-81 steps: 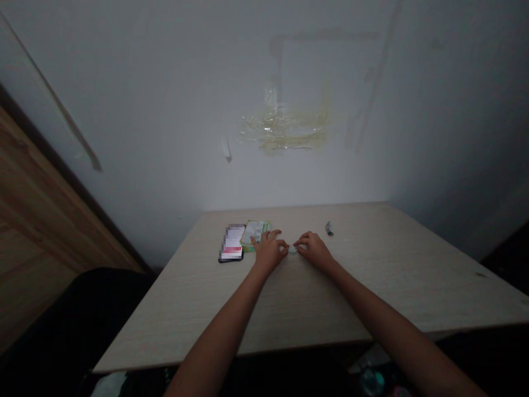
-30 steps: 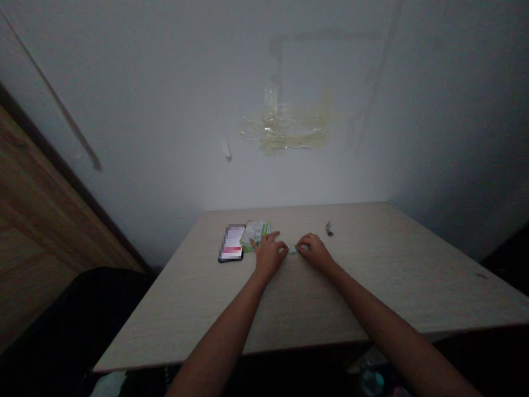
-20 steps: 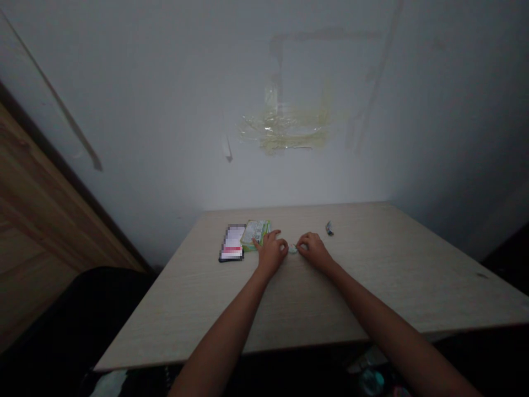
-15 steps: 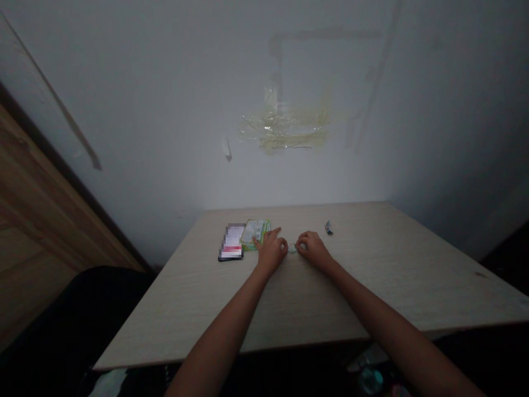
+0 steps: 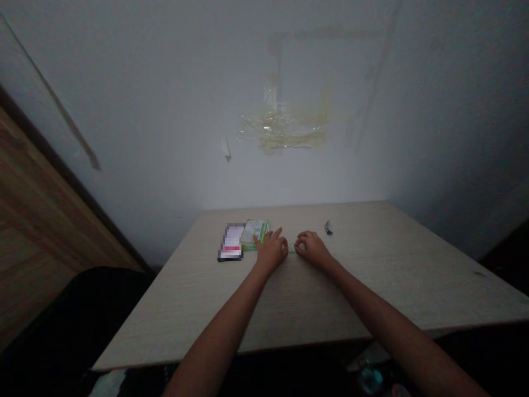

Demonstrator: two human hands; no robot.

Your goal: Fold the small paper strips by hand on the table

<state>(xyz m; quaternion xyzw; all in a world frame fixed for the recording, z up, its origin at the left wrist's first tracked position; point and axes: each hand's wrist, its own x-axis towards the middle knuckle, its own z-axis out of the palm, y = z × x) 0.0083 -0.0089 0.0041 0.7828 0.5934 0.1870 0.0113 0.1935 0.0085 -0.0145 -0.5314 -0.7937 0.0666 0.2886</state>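
A small pale, greenish-white piece (image 5: 291, 248) lies between my two hands, too small and dim for me to tell its kind. My left hand (image 5: 271, 251) pinches its left edge with thumb and forefinger, the other fingers spread. From the right, my right hand (image 5: 312, 248) pinches the same piece, its fingers curled. Beside my left hand is a green and white printed box (image 5: 255, 234), partly covered by the fingers. A phone (image 5: 231, 242) with a blurred screen lies left of the box.
A small crumpled wrapper-like scrap (image 5: 328, 227) lies beyond my right hand on the pale wooden table (image 5: 351, 309). The wall (image 5: 165, 110), with yellowed tape (image 5: 289, 127), rises behind the table. A dark object (image 5: 82, 314) stands at the left.
Both hands stay almost in place, still at the small pale piece. My right fingertips have shifted very slightly to the left, narrowing the gap.
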